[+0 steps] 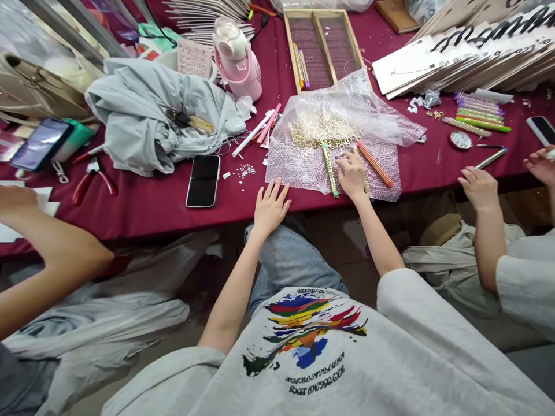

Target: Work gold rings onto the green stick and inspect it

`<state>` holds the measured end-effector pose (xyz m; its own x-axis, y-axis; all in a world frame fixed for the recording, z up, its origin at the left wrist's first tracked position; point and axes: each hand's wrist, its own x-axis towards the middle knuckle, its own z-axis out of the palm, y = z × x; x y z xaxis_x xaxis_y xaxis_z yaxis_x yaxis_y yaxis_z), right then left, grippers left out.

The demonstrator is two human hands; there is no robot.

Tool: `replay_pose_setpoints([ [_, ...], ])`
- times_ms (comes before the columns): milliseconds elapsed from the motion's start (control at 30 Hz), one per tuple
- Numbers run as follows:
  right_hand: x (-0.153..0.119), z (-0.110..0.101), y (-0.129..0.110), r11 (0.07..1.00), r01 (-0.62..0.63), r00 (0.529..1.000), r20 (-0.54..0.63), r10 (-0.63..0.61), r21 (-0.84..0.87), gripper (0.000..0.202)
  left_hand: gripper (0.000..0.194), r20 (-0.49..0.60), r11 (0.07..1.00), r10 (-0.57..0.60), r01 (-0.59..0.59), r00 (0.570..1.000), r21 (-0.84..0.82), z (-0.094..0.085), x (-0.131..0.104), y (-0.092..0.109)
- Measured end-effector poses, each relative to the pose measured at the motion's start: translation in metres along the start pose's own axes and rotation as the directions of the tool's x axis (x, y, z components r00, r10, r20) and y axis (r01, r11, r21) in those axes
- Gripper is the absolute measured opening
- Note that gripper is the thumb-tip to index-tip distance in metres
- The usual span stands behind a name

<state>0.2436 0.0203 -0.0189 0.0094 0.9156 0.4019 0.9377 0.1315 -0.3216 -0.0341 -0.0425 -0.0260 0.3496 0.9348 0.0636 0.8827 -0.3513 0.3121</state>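
My right hand [352, 176] rests with open grip on the clear bubble-wrap sheet [381, 130], touching the green beaded stick [330, 169] at nine o'clock; my left hand [271, 207] lies flat, open, on the dark red table [143, 205].

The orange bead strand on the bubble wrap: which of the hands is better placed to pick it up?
Probably the right hand: it lies on the bubble wrap beside the orange bead strand. The left hand rests farther away.
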Motion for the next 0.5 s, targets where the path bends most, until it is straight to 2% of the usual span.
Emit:
replay_pose_setpoints([
  [133, -0.024, -0.009, 0.006, 0.998, -0.064, 0.998, -0.007, 0.064, -0.028, 0.03, 0.056, 0.004, 1.0, -0.007, 0.007, 1.0, -0.007, 0.0, -0.006, 0.003],
  [233, -0.031, -0.019, 0.01, 0.987, -0.137, 0.99, 0.028, 0.14, -0.086, 0.032, 0.056, 0.003, 1.0, -0.03, 0.03, 1.0, -0.006, 0.0, -0.012, 0.006],
  [367, -0.016, -0.027, 0.013, 0.969, -0.171, 0.985, 0.004, 0.175, -0.176, 0.032, 0.056, -0.002, 0.999, -0.045, 0.045, 0.999, -0.008, 0.001, -0.023, 0.009],
  [500, 0.011, -0.025, 0.02, 0.971, -0.133, 0.989, 0.03, 0.141, -0.198, 0.026, 0.059, 0.002, 0.999, -0.041, 0.041, 0.999, 0.002, 0.004, -0.036, 0.009],
])
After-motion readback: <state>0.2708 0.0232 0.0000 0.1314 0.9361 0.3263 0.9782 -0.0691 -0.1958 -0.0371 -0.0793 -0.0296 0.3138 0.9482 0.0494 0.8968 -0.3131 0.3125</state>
